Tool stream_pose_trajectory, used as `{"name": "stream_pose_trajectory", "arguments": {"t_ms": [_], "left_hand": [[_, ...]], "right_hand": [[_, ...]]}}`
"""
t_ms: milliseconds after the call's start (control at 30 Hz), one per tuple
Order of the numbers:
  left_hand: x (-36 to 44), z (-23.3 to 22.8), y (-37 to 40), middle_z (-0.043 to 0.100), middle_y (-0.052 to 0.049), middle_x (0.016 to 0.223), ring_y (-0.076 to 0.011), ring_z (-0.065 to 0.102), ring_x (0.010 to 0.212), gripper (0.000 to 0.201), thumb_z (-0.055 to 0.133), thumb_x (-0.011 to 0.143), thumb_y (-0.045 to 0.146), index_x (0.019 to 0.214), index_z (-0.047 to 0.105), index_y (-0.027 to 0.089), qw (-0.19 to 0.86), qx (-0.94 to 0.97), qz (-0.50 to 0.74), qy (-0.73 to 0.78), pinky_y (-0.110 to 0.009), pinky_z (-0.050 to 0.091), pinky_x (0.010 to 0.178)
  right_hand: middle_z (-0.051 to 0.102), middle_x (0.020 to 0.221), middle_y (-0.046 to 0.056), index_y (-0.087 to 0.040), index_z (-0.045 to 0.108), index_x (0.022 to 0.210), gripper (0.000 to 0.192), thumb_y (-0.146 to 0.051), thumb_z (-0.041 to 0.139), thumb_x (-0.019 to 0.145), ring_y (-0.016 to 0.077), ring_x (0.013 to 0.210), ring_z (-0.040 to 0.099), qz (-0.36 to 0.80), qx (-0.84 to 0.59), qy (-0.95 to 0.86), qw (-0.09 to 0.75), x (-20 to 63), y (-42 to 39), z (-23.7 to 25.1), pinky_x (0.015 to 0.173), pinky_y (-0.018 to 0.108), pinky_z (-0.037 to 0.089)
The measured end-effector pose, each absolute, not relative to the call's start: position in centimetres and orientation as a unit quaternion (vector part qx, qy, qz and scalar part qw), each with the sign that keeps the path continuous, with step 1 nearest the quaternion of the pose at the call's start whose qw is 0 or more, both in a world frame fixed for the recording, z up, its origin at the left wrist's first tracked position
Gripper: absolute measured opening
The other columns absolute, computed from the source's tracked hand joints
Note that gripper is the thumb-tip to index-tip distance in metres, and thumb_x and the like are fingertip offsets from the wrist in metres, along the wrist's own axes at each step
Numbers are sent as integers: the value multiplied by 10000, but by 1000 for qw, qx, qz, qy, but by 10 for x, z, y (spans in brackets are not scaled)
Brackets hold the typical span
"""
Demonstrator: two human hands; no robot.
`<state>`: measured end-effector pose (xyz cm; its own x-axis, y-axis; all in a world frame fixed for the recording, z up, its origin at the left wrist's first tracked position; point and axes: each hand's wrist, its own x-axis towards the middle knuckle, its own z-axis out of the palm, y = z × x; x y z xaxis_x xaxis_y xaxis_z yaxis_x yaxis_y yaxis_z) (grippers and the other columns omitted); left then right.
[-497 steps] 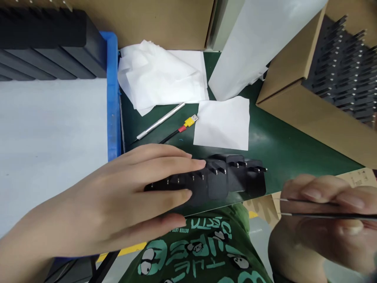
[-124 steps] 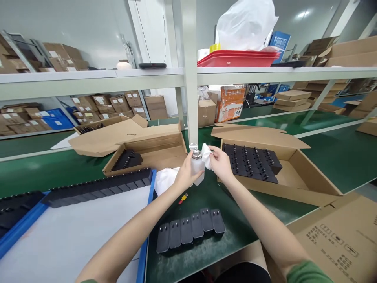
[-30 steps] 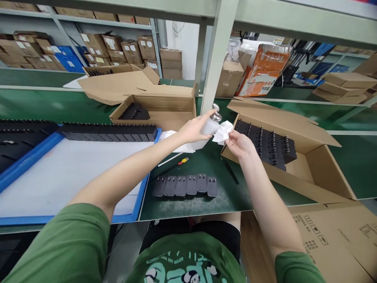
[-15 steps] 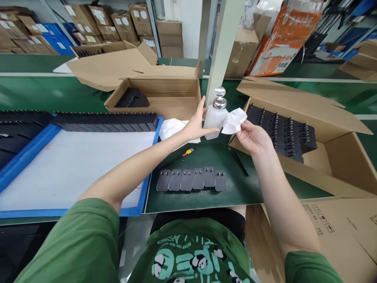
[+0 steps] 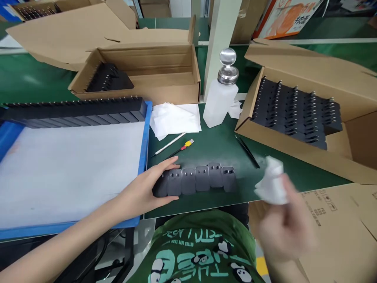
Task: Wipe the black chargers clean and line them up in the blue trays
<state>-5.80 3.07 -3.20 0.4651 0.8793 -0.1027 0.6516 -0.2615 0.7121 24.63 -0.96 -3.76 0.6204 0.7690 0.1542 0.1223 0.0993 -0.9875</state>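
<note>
A row of several black plug adapters (image 5: 203, 179) lies on the green mat (image 5: 224, 137) near the front edge. My left hand (image 5: 145, 188) grips the left end of that row, thumb behind it and fingers in front. My right hand (image 5: 287, 224), blurred by motion, holds a crumpled white wipe (image 5: 272, 182) just right of the row and above the mat. A white pump bottle with a metal cap (image 5: 220, 92) stands upright behind the adapters, with no hand on it.
Black tweezers (image 5: 246, 151), a silver pen (image 5: 171, 142) and a yellow-tipped cable (image 5: 184, 146) lie on the mat. White wipes (image 5: 175, 118) are stacked behind. A blue tray (image 5: 144, 133) with black adapters is left; cardboard boxes (image 5: 294, 145) hold more adapters.
My left hand let go of the bottle and came down onto the left end of the adapter row. My right hand carried the wipe down and right. The view tilted downward.
</note>
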Motion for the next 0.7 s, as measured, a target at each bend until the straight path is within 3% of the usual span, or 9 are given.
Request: {"name": "stream_pose_trajectory", "arguments": {"t_ms": [67,133,167,233,367,467,700], "left_hand": [[-53,-32,34,629,-40,1407,-262,631,1276,855,728,872,377,1552,211,426,357,776,165,492,-411,593,973],[-53,-29,37,640,-35,1392,-256,638,1265,855,738,863,355,1540,220,424,357,780,159,489,-415,588,985],[-53,-28,38,647,-36,1382,-257,643,1258,849,738,862,348,1534,224,421,355,782,158,488,-424,585,991],[-54,-28,37,660,-41,1363,-267,654,1240,851,738,858,349,1532,223,413,349,786,164,483,-437,592,975],[-55,-35,35,673,-37,1347,-274,668,1218,848,723,865,369,1540,212,407,341,787,185,479,-419,609,926],[-55,-39,35,673,-38,1347,-268,666,1222,848,714,865,356,1545,209,392,335,790,193,476,-394,609,923],[-53,-37,33,641,-85,1386,-258,648,1249,800,548,907,207,1564,118,358,358,787,185,467,-391,609,927]], "right_hand": [[731,1200,-34,-365,765,1161,494,-46,583,832,281,1198,667,153,-598,-572,540,220,-22,-52,1256,505,280],[660,1321,49,-242,583,1433,648,12,525,840,257,1264,615,16,-543,-741,394,199,-27,-61,1273,473,218],[607,1384,96,-174,468,1518,689,9,525,856,253,1317,566,-33,-524,-780,342,192,-28,-63,1277,431,212],[566,1418,157,-81,386,1552,698,-50,579,881,268,1377,503,-72,-512,-802,298,181,-28,-63,1267,366,253],[591,1372,208,4,535,1432,552,-63,600,887,315,1379,496,-117,-492,-825,251,173,-26,-57,1245,398,323],[629,1332,172,-20,664,1283,384,-43,515,931,294,1320,565,-108,-445,-848,267,163,-28,-55,1243,389,328],[652,1323,149,-43,677,1265,381,-86,466,951,273,1308,592,-25,-349,-887,303,125,-11,-47,1197,365,416]]}}
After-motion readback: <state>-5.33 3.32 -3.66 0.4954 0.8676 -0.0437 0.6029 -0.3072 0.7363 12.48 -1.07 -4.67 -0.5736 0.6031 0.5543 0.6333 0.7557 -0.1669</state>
